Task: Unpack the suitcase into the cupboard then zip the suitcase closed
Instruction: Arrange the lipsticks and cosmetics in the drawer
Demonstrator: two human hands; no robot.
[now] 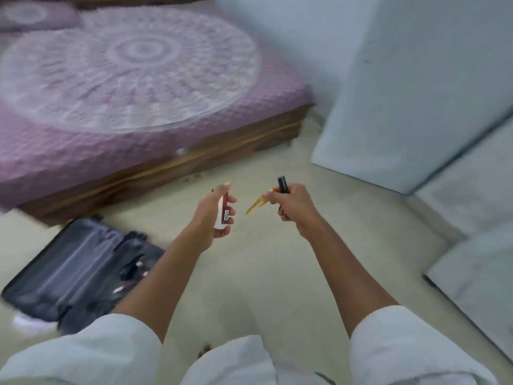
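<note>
My left hand grips a small red and white bottle upright, over the floor in the middle of the view. Beside it my right hand holds a black tube pointing up and a thin gold item pointing left. The dark suitcase lies open on the floor at the lower left, partly behind my left forearm, with small items inside it. Pale blue cupboard doors stand at the right. The picture is blurred.
A bed with a purple patterned cover and a wooden frame fills the upper left. Beige floor lies between the bed, the suitcase and the cupboard. A white scrap lies by the suitcase's near edge.
</note>
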